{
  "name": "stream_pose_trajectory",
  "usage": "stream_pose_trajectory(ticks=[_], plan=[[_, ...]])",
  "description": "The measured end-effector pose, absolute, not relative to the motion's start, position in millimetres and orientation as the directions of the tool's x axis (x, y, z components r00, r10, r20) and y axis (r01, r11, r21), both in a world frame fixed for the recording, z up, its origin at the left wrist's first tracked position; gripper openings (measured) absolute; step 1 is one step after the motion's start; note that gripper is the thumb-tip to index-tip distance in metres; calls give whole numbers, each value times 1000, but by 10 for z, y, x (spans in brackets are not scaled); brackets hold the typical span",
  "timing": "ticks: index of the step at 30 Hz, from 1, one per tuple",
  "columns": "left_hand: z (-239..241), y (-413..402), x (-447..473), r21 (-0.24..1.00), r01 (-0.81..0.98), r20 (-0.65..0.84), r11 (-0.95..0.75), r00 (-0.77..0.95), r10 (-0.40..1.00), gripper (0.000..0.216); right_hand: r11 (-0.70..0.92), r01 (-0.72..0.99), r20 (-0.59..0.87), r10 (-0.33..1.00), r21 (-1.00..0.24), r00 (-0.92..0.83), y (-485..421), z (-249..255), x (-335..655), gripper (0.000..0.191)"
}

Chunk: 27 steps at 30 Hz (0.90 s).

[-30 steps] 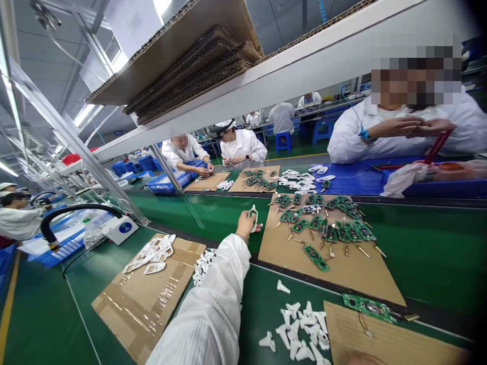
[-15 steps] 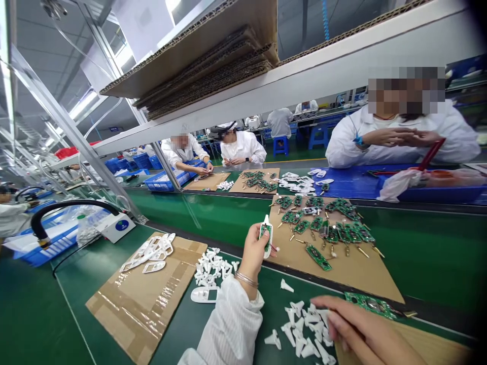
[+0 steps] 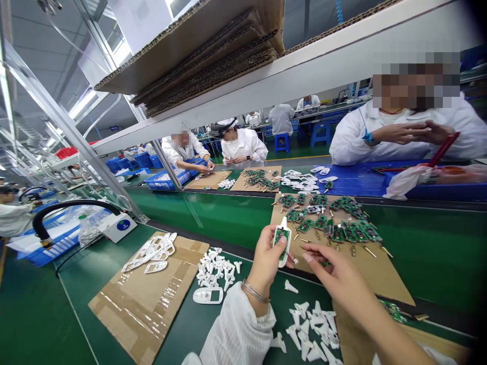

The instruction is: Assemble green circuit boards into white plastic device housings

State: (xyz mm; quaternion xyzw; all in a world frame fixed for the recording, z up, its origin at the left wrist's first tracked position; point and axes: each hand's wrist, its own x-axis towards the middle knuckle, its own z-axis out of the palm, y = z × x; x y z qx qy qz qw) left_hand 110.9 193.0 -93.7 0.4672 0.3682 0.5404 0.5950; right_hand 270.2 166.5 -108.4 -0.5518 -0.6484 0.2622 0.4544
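My left hand [image 3: 267,259] grips a white plastic housing [image 3: 284,226] upright, its narrow tip pointing up. A green circuit board [image 3: 280,234] lies inside it, under my thumb. At the lower end, a short reddish wire and a small round white part [image 3: 296,261] stick out to the right. My right hand [image 3: 329,268] is just right of the housing, thumb and forefinger slightly apart near that wire; I see nothing between them. Below my hands lies a loose pile of small white plastic pieces [image 3: 314,327].
Many circuit boards with brass-coloured parts lie on a cardboard sheet [image 3: 365,268] ahead. To the left are another cardboard sheet [image 3: 152,304] with white frames [image 3: 158,249], more white pieces [image 3: 215,268] and one housing shell [image 3: 208,295]. A shelf [image 3: 243,91] crosses above; co-workers sit opposite.
My right hand has moved up and left from the pile of white pieces to beside the housing. My left hand still holds the housing, now slightly farther right in view.
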Motion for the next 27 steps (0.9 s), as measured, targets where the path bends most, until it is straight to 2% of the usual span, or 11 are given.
stream_pose_trajectory(ticks=[3,7,10,18,23,27], plan=[[-918,1871,1168,953,-302,77,-20,180,981,44,213,370,235,972,-904,16,1662,-1127,2691,42],[-894,1796,1227,951,-289,156,-107,152,976,36,182,169,165,980,-969,-114,1644,-1111,2663,43],[-868,1747,1254,954,-284,149,-95,174,973,35,169,79,154,974,-982,-164,1618,-1046,2652,43],[-836,1714,1278,933,-359,88,17,273,958,44,214,14,210,968,-977,-136,1578,-928,2651,34],[-761,1712,1250,860,-489,11,147,306,952,45,207,-24,209,973,-978,-99,1560,-867,2666,28],[-727,1696,1226,873,-461,-4,161,322,947,49,201,-40,204,974,-979,-95,1542,-806,2680,25]])
